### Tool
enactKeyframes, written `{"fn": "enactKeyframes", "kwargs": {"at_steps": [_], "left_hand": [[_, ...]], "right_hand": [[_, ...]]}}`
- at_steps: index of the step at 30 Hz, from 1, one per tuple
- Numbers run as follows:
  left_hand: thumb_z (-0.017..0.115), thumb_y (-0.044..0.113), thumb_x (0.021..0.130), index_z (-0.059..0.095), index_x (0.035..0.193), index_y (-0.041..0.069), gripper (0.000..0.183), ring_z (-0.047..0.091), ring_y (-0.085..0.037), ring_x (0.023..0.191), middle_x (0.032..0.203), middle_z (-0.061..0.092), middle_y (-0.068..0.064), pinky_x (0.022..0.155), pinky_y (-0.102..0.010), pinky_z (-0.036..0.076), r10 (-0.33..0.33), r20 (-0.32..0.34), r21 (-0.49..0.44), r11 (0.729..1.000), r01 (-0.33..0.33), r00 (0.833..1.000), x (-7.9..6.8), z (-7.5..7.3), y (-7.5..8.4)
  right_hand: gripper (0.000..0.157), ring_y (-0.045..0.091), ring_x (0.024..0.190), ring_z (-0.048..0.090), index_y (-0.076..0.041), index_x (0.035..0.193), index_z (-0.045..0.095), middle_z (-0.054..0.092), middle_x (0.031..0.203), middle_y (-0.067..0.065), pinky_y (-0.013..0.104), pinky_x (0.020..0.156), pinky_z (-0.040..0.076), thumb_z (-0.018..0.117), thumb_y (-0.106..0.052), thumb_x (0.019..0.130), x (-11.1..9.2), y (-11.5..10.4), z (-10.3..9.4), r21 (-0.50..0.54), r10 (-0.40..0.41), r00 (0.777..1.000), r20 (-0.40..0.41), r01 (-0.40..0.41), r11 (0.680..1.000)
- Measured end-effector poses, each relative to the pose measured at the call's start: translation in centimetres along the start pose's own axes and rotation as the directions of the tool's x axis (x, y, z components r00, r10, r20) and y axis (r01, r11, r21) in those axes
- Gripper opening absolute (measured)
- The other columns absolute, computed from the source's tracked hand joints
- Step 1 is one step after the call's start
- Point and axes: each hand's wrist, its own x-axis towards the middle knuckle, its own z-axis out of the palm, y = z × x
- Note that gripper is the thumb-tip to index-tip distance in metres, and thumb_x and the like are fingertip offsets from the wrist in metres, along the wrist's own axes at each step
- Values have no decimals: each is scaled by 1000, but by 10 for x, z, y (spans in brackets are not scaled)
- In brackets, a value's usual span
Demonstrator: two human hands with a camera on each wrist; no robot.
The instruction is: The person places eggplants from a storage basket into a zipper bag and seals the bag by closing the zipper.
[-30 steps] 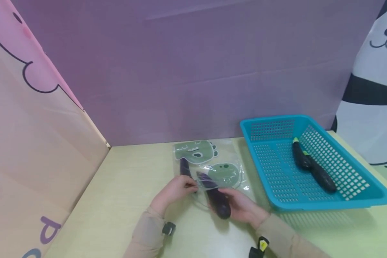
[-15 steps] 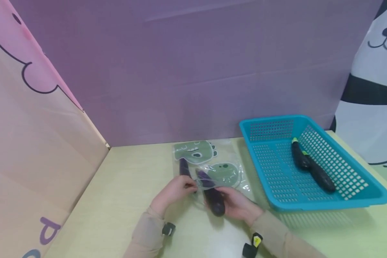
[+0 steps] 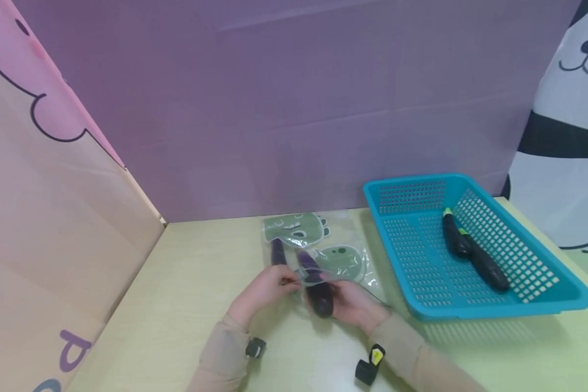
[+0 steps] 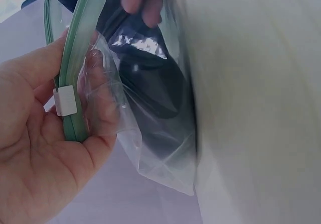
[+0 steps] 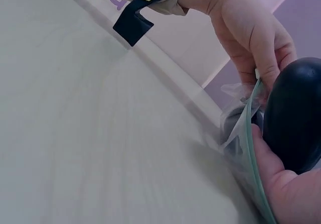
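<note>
A clear zip bag (image 3: 343, 264) with green cartoon prints lies on the table, its mouth toward me. My left hand (image 3: 262, 292) pinches the bag's green zip edge near a white slider (image 4: 65, 101). An eggplant (image 3: 277, 252) lies inside, partly hidden by that hand. My right hand (image 3: 356, 306) grips a second dark eggplant (image 3: 320, 301) from its right side. Its narrow end is within the bag, while the rounded end sticks out of the mouth. In the right wrist view, fingers of the right hand show between this eggplant (image 5: 296, 116) and the zip edge.
To the right stands a blue perforated basket (image 3: 500, 312) holding two eggplants, one (image 3: 454, 237) behind the other (image 3: 487, 265). A purple backdrop (image 3: 274, 120) rises along the table's far edge. A pale printed panel (image 3: 54, 228) closes off the left side.
My right hand has moved left and slightly away from me, pushing the eggplant deeper into the bag. Less of its rounded end sticks out. The left hand has stayed at the bag's edge.
</note>
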Motion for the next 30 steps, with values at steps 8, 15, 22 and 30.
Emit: {"fn": "enactKeyframes", "kwargs": {"at_steps": [8, 15, 22, 30], "left_hand": [[65, 6, 86, 70, 91, 3, 8, 62, -13, 77, 87, 69, -7, 71, -18, 50, 28, 16, -25, 999, -28, 999, 1, -1, 3], [65, 5, 86, 70, 90, 2, 7, 61, -13, 77, 86, 68, -7, 70, -18, 50, 20, 10, -26, 999, -20, 1000, 0, -3, 5], [66, 4, 85, 70, 90, 2, 7, 61, -12, 75, 85, 68, -7, 70, -18, 50, 21, 1, -11, 1000, -21, 1000, 0, -3, 7], [67, 5, 84, 69, 88, 3, 5, 61, -12, 76, 83, 67, -6, 70, -20, 51, -4, -1, 9, 1000, 4, 1000, -1, -4, 6]], "right_hand": [[62, 18, 109, 56, -4, 149, 4, 49, 125, 8, 27, 99, 44, 39, -15, 99, 14, 1, 1, 22, -61, 997, 56, 60, 998], [58, 15, 105, 58, -1, 148, 12, 52, 120, 6, 26, 96, 46, 40, -18, 100, 22, 4, 3, -61, -97, 994, -42, 95, 994], [60, 14, 101, 58, 0, 144, 20, 54, 114, 5, 26, 95, 47, 50, -21, 96, 27, 6, 3, -76, -135, 984, -114, 127, 989], [58, 14, 101, 57, 1, 142, 25, 52, 122, 9, 26, 97, 45, 51, -18, 94, 35, 9, 8, -124, -182, 962, -203, 159, 979]]}}
